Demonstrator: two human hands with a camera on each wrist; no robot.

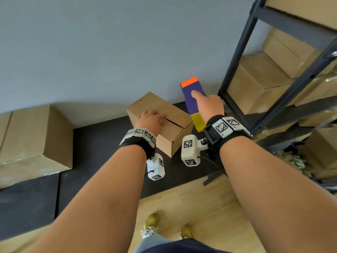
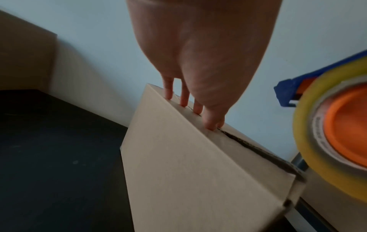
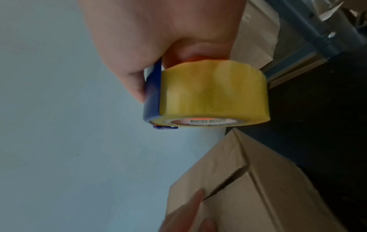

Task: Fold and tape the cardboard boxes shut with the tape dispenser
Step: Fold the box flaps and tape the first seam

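Note:
A small brown cardboard box [image 1: 169, 125] stands on a black mat against the wall, its top flaps folded down with a dark gap along the seam [image 2: 248, 144]. My left hand [image 1: 151, 121] lies flat on the top, straight fingertips [image 2: 183, 102] pressing along the seam. To the right of the box, in the air, my right hand [image 1: 209, 105] grips the tape dispenser [image 1: 193, 101], which is blue with an orange end and carries a yellowish tape roll [image 3: 214, 92]. The dispenser [image 2: 335, 125] hangs clear of the box [image 3: 258, 188].
A larger cardboard box [image 1: 34, 139] sits at the left on the black mat [image 1: 102, 143]. A dark metal shelf rack [image 1: 284, 70] stacked with cardboard boxes stands at the right. Wooden floor [image 1: 197, 201] and my shoes are below.

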